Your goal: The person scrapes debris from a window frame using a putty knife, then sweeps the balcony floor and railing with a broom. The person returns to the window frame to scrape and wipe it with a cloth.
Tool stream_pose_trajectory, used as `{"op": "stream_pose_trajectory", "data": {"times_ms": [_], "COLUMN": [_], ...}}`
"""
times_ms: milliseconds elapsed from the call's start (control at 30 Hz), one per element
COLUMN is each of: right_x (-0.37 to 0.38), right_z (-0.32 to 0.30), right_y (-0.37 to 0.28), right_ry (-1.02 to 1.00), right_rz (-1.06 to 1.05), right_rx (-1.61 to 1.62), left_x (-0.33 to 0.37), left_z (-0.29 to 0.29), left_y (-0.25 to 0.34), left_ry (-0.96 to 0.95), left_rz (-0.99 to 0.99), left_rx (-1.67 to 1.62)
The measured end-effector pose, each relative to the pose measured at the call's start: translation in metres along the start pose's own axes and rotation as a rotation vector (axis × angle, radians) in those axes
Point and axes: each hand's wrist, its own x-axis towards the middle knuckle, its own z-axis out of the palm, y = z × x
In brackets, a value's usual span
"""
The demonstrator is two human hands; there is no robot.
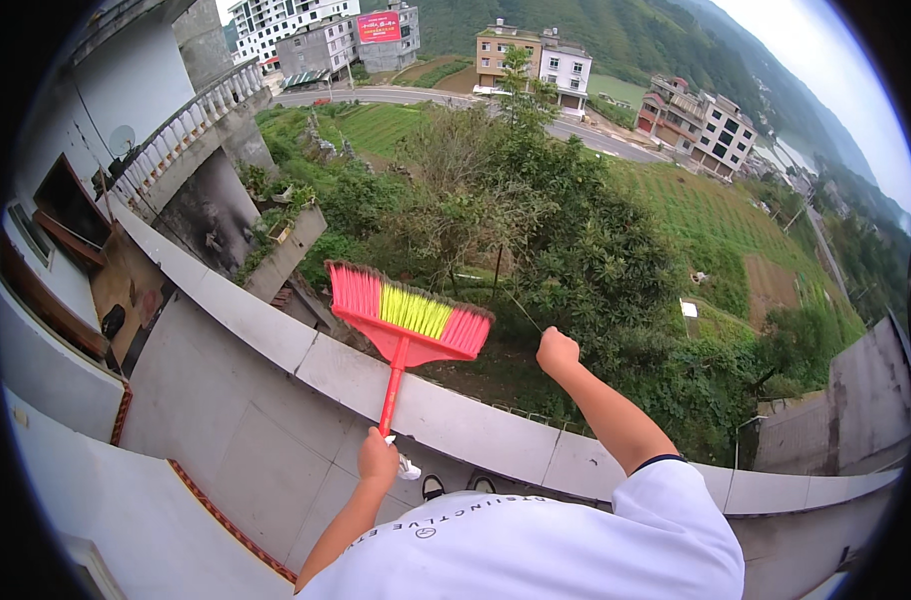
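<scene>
My left hand is wrapped round the red handle of a broom, whose head points up and away over the parapet. Its bristles are pink at both sides and yellow in the middle, with greyish fuzz along the tips. A crumpled white tissue or cloth pokes out beside the same hand. Stretched out beyond the parapet, my right hand is closed, pinching a thin dark strand that slants up toward the left. The strand's exact kind is too fine to make out. A gap separates the right hand from the bristles.
The pale parapet curves across in front of me, with a drop to trees and crop rows beyond. My shoes stand close against it on a tiled floor. A white wall and a balustrade lie to the left.
</scene>
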Motion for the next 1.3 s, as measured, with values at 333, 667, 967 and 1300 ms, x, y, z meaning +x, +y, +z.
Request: {"op": "stream_pose_trajectory", "data": {"times_ms": [333,667,967,1300], "right_x": [0.004,-0.019,-0.036,-0.062], "right_z": [0.015,-0.009,-0.014,-0.028], "right_y": [0.025,-0.032,-0.04,-0.024], "right_ry": [-0.424,0.057,0.104,-0.024], "right_rz": [-0.055,0.023,-0.102,-0.068], "right_rx": [-0.232,0.47,0.562,0.728], "left_x": [-0.008,0.007,-0.007,-0.008], "left_z": [0.0,0.003,0.009,0.012], "left_y": [-0.006,-0.031,-0.045,-0.056], "left_ry": [-0.025,-0.023,-0.254,-0.023], "left_rz": [-0.005,0.083,0.065,0.0], "left_rx": [0.037,-0.149,-0.627,-0.323]}}
